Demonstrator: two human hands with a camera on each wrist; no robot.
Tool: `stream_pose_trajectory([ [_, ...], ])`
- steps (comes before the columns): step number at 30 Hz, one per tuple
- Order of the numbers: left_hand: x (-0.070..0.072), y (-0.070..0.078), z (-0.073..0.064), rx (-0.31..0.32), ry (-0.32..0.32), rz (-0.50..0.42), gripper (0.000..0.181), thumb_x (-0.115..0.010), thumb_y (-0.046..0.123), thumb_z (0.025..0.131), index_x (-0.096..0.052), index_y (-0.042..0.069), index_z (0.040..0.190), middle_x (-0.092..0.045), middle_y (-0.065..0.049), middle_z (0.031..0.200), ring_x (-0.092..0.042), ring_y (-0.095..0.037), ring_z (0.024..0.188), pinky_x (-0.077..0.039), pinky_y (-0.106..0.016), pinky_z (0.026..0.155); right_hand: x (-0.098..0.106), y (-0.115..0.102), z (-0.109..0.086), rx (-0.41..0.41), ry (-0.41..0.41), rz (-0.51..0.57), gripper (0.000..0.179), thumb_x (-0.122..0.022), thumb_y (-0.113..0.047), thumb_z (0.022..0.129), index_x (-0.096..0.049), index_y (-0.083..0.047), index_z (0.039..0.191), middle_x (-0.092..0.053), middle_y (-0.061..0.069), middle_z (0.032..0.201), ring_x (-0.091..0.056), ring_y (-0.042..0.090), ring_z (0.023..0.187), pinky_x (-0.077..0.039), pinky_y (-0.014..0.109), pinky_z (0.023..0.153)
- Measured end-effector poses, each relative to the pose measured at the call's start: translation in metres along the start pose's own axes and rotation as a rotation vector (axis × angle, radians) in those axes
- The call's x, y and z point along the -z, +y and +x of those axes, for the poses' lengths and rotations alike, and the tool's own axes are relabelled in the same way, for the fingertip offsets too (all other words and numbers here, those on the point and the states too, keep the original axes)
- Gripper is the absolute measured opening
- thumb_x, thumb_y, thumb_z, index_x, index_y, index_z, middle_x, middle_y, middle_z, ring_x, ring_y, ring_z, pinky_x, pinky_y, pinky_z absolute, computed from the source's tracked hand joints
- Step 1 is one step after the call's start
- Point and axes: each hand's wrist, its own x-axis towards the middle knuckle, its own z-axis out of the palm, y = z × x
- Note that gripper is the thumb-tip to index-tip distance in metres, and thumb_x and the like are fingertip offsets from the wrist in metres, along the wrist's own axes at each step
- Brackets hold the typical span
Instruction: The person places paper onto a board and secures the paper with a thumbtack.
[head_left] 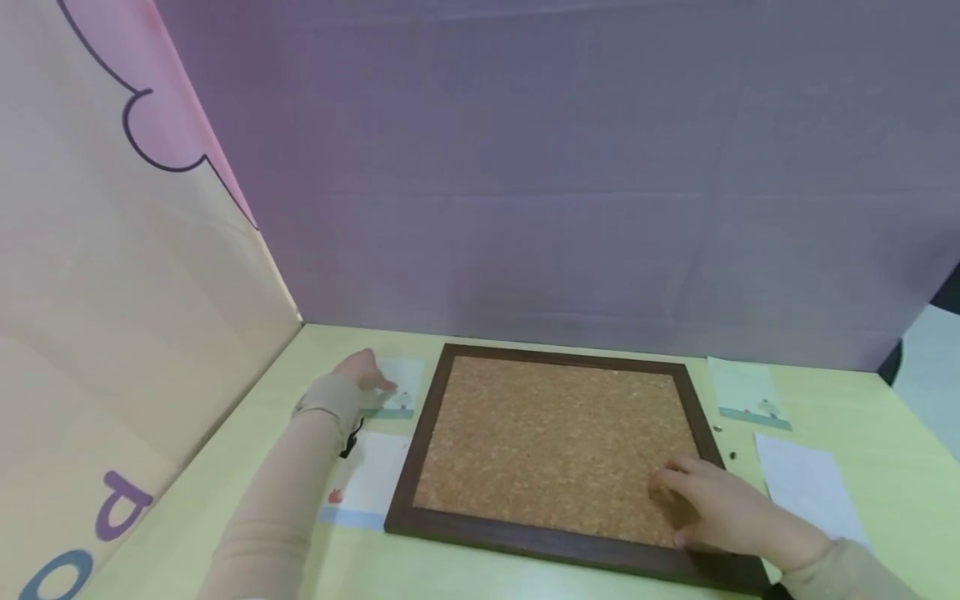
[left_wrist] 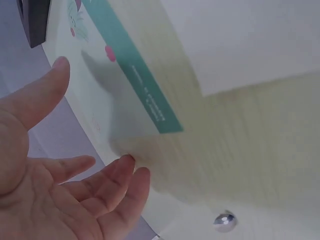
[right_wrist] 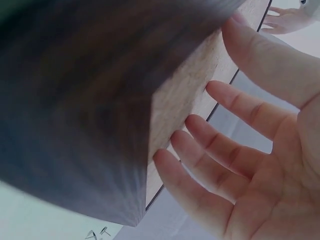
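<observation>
A cork board (head_left: 558,446) in a dark wooden frame (head_left: 555,542) lies flat on the pale table. Over the far-left card (head_left: 401,375), which has a teal stripe, my left hand (head_left: 363,371) is stretched out. Its fingers are loosely bent with nothing between them in the left wrist view, beside the card's striped end (left_wrist: 142,92). My right hand (head_left: 716,508) reaches over the board's near right corner, fingers spread and slightly bent. In the right wrist view, its fingertips are close to the cork (right_wrist: 185,80); whether all of them touch is hard to tell.
Left of the board lies a card with a red print and blue stripe (head_left: 371,471). To the right are another teal-striped card (head_left: 746,392), a white sheet (head_left: 810,483) and two small metallic bits (head_left: 732,456). A shiny round stud (left_wrist: 226,221) lies near my left hand. A grey-purple curtain (head_left: 562,183) stands behind.
</observation>
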Motion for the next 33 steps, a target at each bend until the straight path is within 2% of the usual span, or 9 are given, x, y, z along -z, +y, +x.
stream_pose_trajectory([
  [3, 0.002, 0.004, -0.006, 0.031, -0.014, 0.035, 0.063, -0.070, 0.030, 0.085, -0.046, -0.011, 0.126, -0.045, -0.033, 0.133, -0.045, -0.045, 0.122, -0.038, -0.053, 0.104, 0.000, 0.000, -0.001, 0.010, 0.022, -0.012, 0.048, -0.086, -0.030, 0.060, -0.064, -0.016, 0.101, -0.051, -0.008, 0.093, -0.047, 0.003, 0.077, -0.046, 0.027, 0.063],
  [6, 0.002, 0.008, -0.012, 0.060, -0.034, 0.091, 0.062, -0.068, 0.035, 0.086, -0.049, -0.009, 0.125, -0.035, -0.036, 0.139, -0.036, -0.049, 0.128, -0.034, -0.058, 0.105, -0.002, -0.001, -0.001, 0.022, 0.040, -0.021, 0.049, -0.086, -0.031, 0.060, -0.064, -0.016, 0.101, -0.051, -0.008, 0.093, -0.047, 0.002, 0.077, -0.046, 0.027, 0.063],
  [9, 0.002, 0.012, -0.017, 0.089, -0.040, 0.085, 0.073, -0.066, 0.036, 0.087, -0.037, -0.009, 0.136, -0.017, -0.038, 0.147, -0.021, -0.052, 0.135, -0.026, -0.063, 0.108, -0.004, -0.002, -0.001, 0.033, 0.062, -0.037, 0.049, -0.086, -0.032, 0.060, -0.065, -0.015, 0.101, -0.051, -0.008, 0.092, -0.046, 0.001, 0.076, -0.045, 0.027, 0.063],
  [14, 0.001, 0.017, -0.022, 0.130, -0.040, 0.069, 0.092, -0.064, 0.037, 0.089, -0.008, -0.008, 0.147, 0.000, -0.037, 0.150, -0.013, -0.054, 0.136, -0.023, -0.066, 0.107, -0.005, -0.002, -0.002, 0.029, 0.072, -0.055, 0.050, -0.086, -0.031, 0.059, -0.065, -0.014, 0.101, -0.051, -0.009, 0.092, -0.045, 0.000, 0.075, -0.045, 0.026, 0.062],
  [21, -0.004, 0.016, -0.020, 0.127, -0.013, 0.126, 0.091, -0.065, 0.038, 0.088, -0.012, -0.010, 0.146, -0.003, -0.040, 0.148, -0.021, -0.055, 0.133, -0.028, -0.066, 0.105, -0.006, -0.002, -0.002, 0.036, 0.090, -0.078, 0.050, -0.087, -0.030, 0.057, -0.064, -0.015, 0.099, -0.052, -0.009, 0.092, -0.047, 0.001, 0.076, -0.046, 0.027, 0.063],
  [28, -0.003, 0.015, -0.018, 0.138, -0.038, 0.152, 0.091, -0.062, 0.040, 0.090, -0.009, -0.007, 0.147, 0.002, -0.040, 0.148, -0.020, -0.055, 0.134, -0.028, -0.066, 0.104, -0.005, -0.001, -0.002, 0.017, 0.070, -0.072, 0.051, -0.087, -0.031, 0.058, -0.065, -0.015, 0.101, -0.053, -0.008, 0.093, -0.048, 0.003, 0.077, -0.047, 0.028, 0.064],
  [33, -0.004, 0.017, -0.017, 0.126, -0.030, 0.161, 0.090, -0.061, 0.039, 0.091, -0.008, -0.007, 0.147, 0.002, -0.039, 0.149, -0.020, -0.055, 0.134, -0.028, -0.067, 0.104, -0.005, 0.000, -0.002, 0.011, 0.063, -0.068, 0.051, -0.087, -0.033, 0.058, -0.065, -0.016, 0.101, -0.053, -0.008, 0.093, -0.050, 0.004, 0.078, -0.048, 0.029, 0.065],
])
